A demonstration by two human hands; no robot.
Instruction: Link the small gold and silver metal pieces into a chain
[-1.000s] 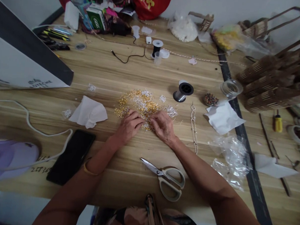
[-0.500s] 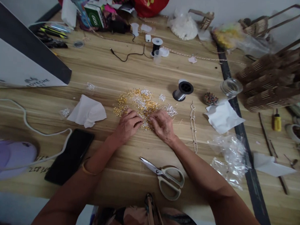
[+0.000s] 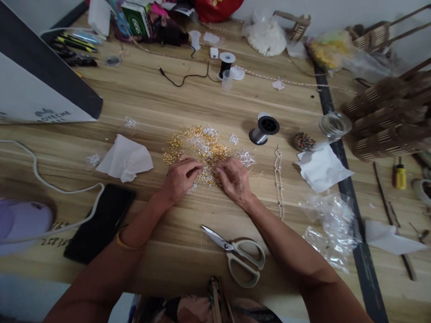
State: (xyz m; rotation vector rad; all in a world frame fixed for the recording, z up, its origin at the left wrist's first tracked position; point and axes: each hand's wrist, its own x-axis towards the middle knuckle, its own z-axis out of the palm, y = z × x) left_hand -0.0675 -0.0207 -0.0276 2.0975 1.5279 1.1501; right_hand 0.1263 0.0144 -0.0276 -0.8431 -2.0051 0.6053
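A loose pile of small gold and silver beads and findings (image 3: 202, 146) lies mid-table on the wooden table (image 3: 160, 106). My left hand (image 3: 181, 178) rests at the pile's near edge, fingers curled in a pinch among the pieces. My right hand (image 3: 233, 180) sits beside it, fingertips pressed together over the pile. What either pinch holds is too small to make out. A short beaded chain (image 3: 279, 183) lies just right of my right hand.
Scissors (image 3: 238, 255) lie near the front edge. A black phone (image 3: 100, 223) and a white tissue (image 3: 125, 158) are at left, a wire spool (image 3: 264, 129), bead dish (image 3: 302, 141), jar (image 3: 333, 124) and white paper (image 3: 322, 168) at right. Clutter lines the far edge.
My left hand has slid slightly toward me and closed its fingers over pieces at the pile's edge. The right hand has barely moved.
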